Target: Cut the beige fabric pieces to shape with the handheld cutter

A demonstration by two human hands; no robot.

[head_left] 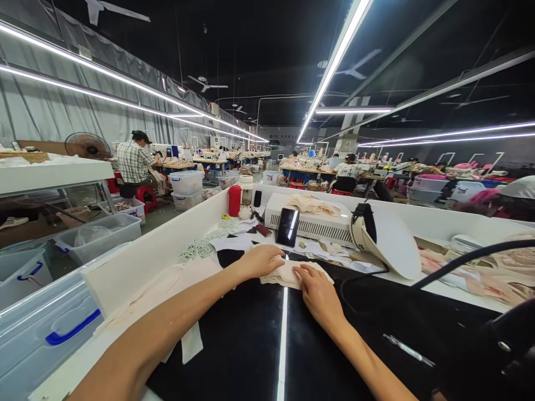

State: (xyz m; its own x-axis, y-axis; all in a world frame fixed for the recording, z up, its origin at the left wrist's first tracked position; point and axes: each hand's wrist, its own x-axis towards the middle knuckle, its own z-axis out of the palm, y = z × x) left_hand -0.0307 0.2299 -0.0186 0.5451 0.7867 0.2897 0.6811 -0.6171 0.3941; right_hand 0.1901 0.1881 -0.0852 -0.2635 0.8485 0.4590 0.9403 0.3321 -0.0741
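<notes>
Both hands, left hand and right hand, press flat fingers on beige fabric mid-table, edges well apart.

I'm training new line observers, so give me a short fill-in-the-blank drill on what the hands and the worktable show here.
1. Both the left hand and the right hand rest on a small piece of ____ fabric.
2. The cylindrical bottle at the far edge of the table is ____.
3. The phone leans against a white ____.
4. The clear storage bins at left have ____ handles.

Missing words: beige; red; machine; blue
</notes>
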